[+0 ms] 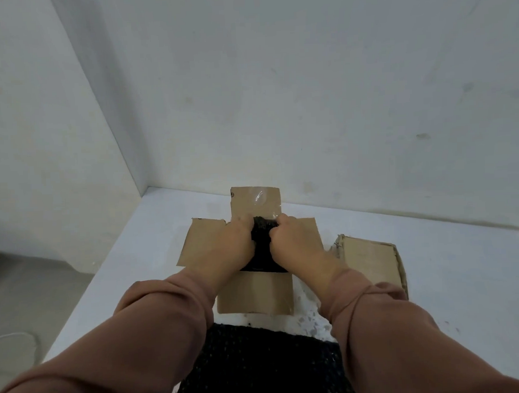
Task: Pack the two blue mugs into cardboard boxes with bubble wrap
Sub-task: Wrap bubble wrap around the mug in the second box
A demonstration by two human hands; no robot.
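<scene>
Brown cardboard box (255, 293), flaps spread open, near the far edge of the white worktop (447, 292). Left hand (224, 244) and right hand (295, 242) curl around a black bubble-wrap bundle (264, 234) inside it, its contents hidden

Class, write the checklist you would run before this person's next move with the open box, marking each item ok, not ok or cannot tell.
1. Four flaps of the open box spread outward: ok.
2. Left hand and right hand both grip the dark bundle: ok.
3. Dark bundle fully down inside the open box: cannot tell, the hands hide it.
4. Mug inside the dark bundle: cannot tell.
5. Second box on the table, to the right: ok.
6. Dark wrap sheet at the near edge: ok.
</scene>
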